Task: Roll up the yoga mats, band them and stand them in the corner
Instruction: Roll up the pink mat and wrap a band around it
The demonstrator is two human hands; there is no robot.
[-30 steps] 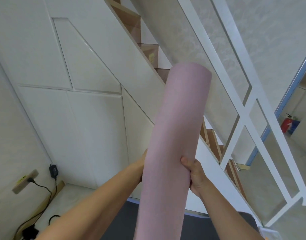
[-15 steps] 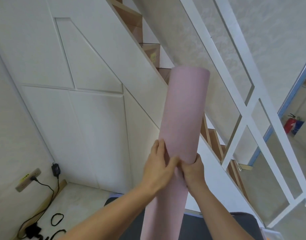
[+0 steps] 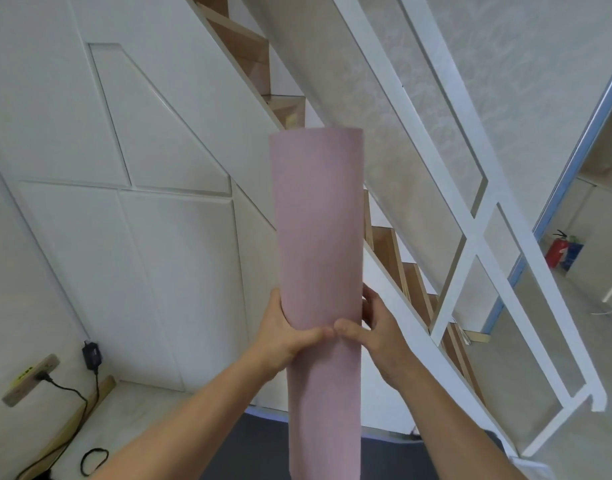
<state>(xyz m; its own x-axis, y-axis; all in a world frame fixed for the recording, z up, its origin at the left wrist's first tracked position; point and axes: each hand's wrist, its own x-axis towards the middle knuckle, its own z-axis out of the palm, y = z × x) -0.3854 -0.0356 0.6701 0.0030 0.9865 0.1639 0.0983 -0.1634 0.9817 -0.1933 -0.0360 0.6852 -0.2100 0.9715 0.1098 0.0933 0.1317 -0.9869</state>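
A rolled pink yoga mat point(image 3: 320, 237) stands upright in front of me, its lower end out of view. My left hand point(image 3: 283, 332) wraps its left side at mid height, thumb across the front. On the other side my right hand point(image 3: 377, 327) grips it, thumb tip touching the left thumb. No band shows on the visible part of the roll. A black band point(image 3: 93, 460) lies looped on the floor at the lower left. A dark grey mat point(image 3: 249, 445) lies flat on the floor beneath the roll.
White cupboard panels point(image 3: 141, 237) under a staircase fill the left. A white stair railing point(image 3: 470, 237) slants down the right. A wall socket point(image 3: 30, 375) with black plugs and cables sits low on the left. A red fire extinguisher point(image 3: 557, 252) stands far right.
The roll has swung from tilted right to upright. My left hand moved from behind the roll to its left side, and both thumbs now meet on the front.
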